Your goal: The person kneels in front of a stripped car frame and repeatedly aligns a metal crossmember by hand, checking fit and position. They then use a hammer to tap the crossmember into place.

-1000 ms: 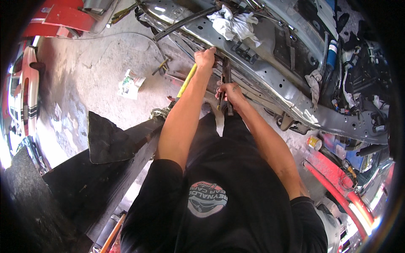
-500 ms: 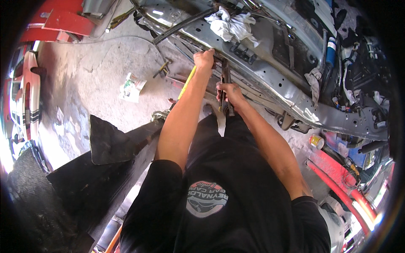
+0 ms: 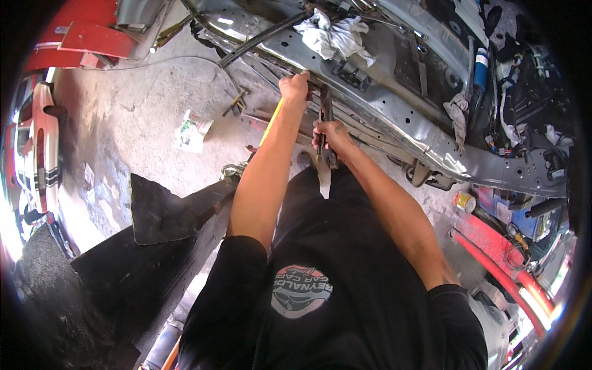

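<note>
My left hand point(image 3: 294, 87) is closed at the near edge of the grey car body point(image 3: 385, 102), and whatever its fingers hold is hidden. A yellow strip point(image 3: 270, 126) shows beside my left forearm; whether it reaches into that hand cannot be made out. Nearer to me, my right hand point(image 3: 333, 133) is wrapped round a long dark metal tool point(image 3: 320, 148) with a brass-coloured end. Next to it a thicker dark bar point(image 3: 327, 105) runs up toward the body's lower edge. The tool's far end is hard to see against the body.
White cloth point(image 3: 333, 36) lies on the car body, and a grey rag point(image 3: 457, 114) hangs farther right. A dark bent panel point(image 3: 163, 213) stands at my left. On the floor lie a paper sheet point(image 3: 192, 131) and a small tool point(image 3: 235, 102). Red bars point(image 3: 493, 268) and a can point(image 3: 464, 202) are at right.
Both hands keep their places and grips, with only a slight shift to the left in the picture. The rest of the scene looks the same.
</note>
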A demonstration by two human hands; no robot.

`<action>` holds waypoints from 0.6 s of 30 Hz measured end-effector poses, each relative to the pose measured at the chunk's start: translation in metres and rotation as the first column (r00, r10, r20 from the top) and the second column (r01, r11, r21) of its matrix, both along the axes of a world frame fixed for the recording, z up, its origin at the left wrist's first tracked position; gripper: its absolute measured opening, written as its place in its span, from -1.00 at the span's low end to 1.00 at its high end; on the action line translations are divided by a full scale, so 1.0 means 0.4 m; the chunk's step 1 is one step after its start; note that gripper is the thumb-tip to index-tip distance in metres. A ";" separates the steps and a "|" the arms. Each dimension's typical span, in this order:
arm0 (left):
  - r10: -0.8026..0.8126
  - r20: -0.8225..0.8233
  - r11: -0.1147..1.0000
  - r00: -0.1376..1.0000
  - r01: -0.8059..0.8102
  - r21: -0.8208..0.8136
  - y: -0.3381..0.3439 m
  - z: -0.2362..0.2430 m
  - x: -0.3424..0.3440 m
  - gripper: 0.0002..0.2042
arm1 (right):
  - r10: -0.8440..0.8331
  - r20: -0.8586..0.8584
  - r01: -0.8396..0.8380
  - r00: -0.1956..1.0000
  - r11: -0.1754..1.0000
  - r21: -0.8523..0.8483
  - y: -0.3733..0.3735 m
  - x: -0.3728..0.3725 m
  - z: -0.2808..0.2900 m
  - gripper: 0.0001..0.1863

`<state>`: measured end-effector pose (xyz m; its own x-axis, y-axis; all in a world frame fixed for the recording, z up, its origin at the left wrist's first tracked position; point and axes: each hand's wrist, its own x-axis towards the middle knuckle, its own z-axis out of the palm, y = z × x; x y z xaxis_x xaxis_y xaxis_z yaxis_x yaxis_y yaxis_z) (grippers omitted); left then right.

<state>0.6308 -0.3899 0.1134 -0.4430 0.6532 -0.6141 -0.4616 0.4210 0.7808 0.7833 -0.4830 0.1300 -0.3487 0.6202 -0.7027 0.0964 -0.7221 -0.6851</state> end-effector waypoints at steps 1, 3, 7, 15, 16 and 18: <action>0.001 -0.011 1.000 1.000 -0.001 -0.004 0.003 -0.009 -0.002 -0.82 | 0.033 0.011 -0.034 0.999 0.999 0.019 0.003 0.001 0.006 -0.84; 0.000 -0.034 1.000 0.999 -0.001 -0.012 0.009 -0.028 -0.007 -0.83 | 0.010 0.018 -0.010 1.000 1.000 -0.002 0.003 -0.010 0.022 -0.84; -0.013 -0.061 1.000 0.998 0.012 -0.015 0.016 -0.057 -0.008 -0.85 | -0.010 -0.017 0.010 1.000 1.000 0.010 -0.001 -0.014 0.008 -0.83; -0.049 0.097 0.999 0.994 0.048 0.004 -0.026 0.033 -0.005 -0.79 | -0.010 0.009 0.010 1.000 1.000 -0.011 0.004 -0.009 0.016 -0.83; -0.032 0.135 0.999 0.990 0.028 0.036 -0.042 0.024 -0.006 -0.75 | -0.019 -0.004 0.019 1.000 1.000 -0.012 0.006 -0.009 0.013 -0.82; -0.005 0.213 0.995 0.977 -0.015 0.094 -0.084 -0.008 -0.005 -0.65 | 0.038 0.024 -0.037 0.999 0.999 -0.024 0.012 -0.004 0.009 -0.80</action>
